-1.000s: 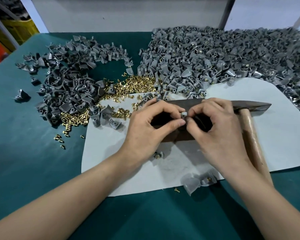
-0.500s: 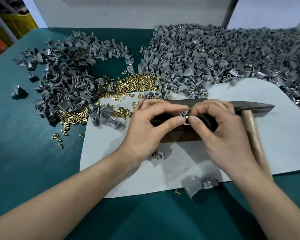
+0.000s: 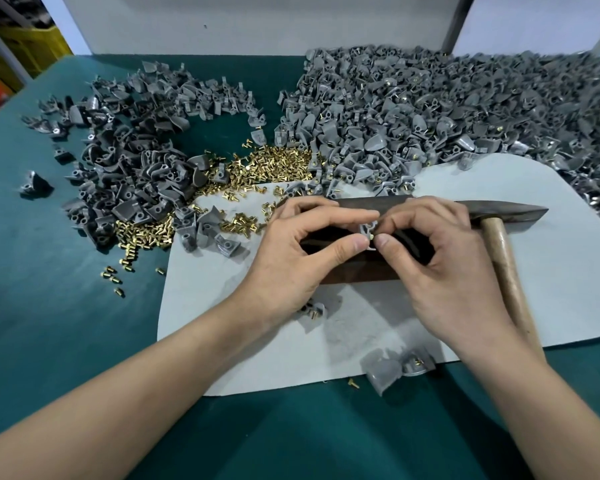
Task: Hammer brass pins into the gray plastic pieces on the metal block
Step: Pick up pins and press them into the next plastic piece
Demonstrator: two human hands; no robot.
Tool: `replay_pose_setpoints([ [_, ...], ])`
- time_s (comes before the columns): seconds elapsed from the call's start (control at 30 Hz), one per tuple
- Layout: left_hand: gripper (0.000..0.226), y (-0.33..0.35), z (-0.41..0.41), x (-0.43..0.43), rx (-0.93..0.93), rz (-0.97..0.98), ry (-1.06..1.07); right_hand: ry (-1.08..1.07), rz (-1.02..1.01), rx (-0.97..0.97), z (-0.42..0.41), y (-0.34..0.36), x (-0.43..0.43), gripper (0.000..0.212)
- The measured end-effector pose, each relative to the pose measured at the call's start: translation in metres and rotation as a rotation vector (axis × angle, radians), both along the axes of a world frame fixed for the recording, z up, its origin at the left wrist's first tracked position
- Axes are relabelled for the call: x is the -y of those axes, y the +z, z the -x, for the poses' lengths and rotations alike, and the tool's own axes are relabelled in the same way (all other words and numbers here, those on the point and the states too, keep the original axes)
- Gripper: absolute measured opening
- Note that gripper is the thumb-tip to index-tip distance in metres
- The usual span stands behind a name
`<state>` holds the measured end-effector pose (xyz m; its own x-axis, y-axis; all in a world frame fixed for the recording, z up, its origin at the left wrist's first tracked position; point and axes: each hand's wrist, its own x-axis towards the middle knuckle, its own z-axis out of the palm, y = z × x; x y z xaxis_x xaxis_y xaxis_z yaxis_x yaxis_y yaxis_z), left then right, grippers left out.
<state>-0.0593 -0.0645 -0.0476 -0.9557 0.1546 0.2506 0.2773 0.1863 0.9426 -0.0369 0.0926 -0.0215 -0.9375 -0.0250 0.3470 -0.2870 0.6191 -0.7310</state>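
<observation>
Heaps of gray plastic pieces (image 3: 430,116) lie across the back of the green table (image 3: 49,323). Near the middle sits the metal block (image 3: 357,271), dark and heavy-looking; I think it will not budge when hit. The hammer (image 3: 503,265) lies with its handle just right of the block, and no hand is on it. Its head looks heavy, so the wooden handle is the place to grab.

A pile of brass pins (image 3: 274,161) shines behind the block. Above the block, the left hand (image 3: 291,265) pinches one gray piece (image 3: 368,227) between thumb and first finger. The piece looks light and stiff, best held by its edges, away from the hole. The right hand (image 3: 444,271) pinches a brass pin (image 3: 371,236) at the piece. The pin is tiny, hard and smooth, so it may slip; hold it by its sides.
</observation>
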Motion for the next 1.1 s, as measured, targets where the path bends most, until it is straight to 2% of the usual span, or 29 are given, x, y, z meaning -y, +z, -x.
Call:
replay_pose_setpoints([
  [0.37,0.025,0.001,0.0014,0.0001,-0.004,-0.054,-0.039,0.012,-0.062,-0.053,0.0001,0.0038,0.0026,0.022],
  [0.53,0.026,-0.0012,0.0021,0.0022,0.017,-0.058,-0.077,0.017,-0.023,-0.018,0.0014,-0.0001,0.001,0.019],
  [0.7,0.025,-0.0013,0.0004,0.0034,0.047,-0.093,-0.078,0.034,0.113,0.139,-0.0003,-0.0013,-0.0053,0.019],
  [1.1,0.025,0.0007,-0.0014,0.0039,0.054,-0.086,-0.078,0.009,0.187,0.118,0.0001,-0.0029,-0.0038,0.018],
])
